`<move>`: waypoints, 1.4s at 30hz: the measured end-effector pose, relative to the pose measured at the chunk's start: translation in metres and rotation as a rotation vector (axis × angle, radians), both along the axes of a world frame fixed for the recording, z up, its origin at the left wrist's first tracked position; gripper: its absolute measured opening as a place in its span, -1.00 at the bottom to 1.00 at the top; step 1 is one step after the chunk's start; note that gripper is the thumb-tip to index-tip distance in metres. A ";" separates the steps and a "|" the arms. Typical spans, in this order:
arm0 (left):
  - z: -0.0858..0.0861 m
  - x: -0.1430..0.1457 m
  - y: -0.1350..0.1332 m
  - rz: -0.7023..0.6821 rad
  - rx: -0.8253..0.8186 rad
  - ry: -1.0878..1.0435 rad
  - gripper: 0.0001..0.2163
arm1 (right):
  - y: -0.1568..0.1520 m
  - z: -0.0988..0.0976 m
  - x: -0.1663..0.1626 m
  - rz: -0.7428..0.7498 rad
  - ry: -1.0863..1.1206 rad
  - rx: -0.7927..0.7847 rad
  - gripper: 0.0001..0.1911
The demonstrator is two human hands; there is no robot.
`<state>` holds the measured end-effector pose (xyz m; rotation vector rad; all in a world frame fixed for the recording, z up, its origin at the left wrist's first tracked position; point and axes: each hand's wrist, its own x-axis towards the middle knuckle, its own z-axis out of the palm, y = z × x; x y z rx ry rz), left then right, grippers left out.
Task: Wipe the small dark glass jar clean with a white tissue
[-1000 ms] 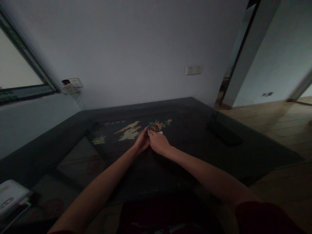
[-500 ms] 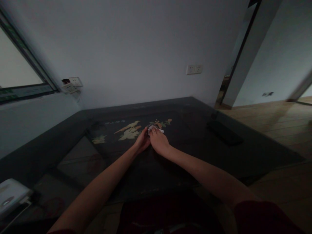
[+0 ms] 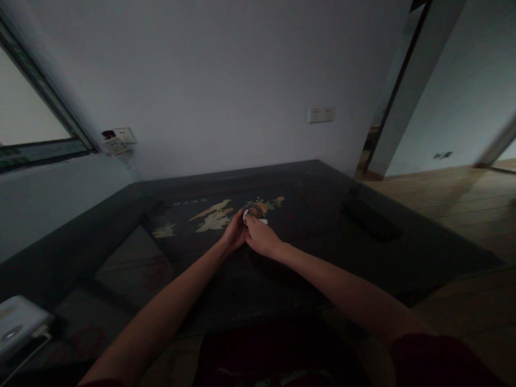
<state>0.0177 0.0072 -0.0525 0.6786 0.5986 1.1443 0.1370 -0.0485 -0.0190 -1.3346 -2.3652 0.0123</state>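
Observation:
My left hand [image 3: 234, 234] is closed around the left side of a small round, shiny-rimmed thing [image 3: 256, 210] that looks like a glass cup or dish, just above the dark table. My right hand [image 3: 261, 236] meets it from the right, fingers bent at its near rim. A bit of white material [image 3: 263, 221], perhaps tissue or cloth, pokes out beside the right fingers. Dim light and the fingers hide the round thing's lower part and most of the white piece.
The dark glossy table [image 3: 298, 290] bears a bird-and-flower picture [image 3: 213, 217]. A black flat object [image 3: 371, 220] lies on the right. At the lower left is a white device [image 3: 22, 322] with a cable. Wall sockets [image 3: 321, 114] sit beyond the table.
My right hand has shifted slightly down and toward me, with its fingers off the top of the round thing. More of the rim and inside shows. My left hand stays about where it was.

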 end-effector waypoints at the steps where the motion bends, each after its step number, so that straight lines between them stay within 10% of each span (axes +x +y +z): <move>1: -0.001 0.000 0.000 -0.003 0.000 0.000 -0.70 | 0.000 -0.001 0.000 0.009 0.006 0.006 -0.60; 42: -0.001 0.003 -0.002 0.002 -0.015 0.005 -0.73 | 0.001 0.000 -0.008 -0.130 -0.070 0.093 -0.59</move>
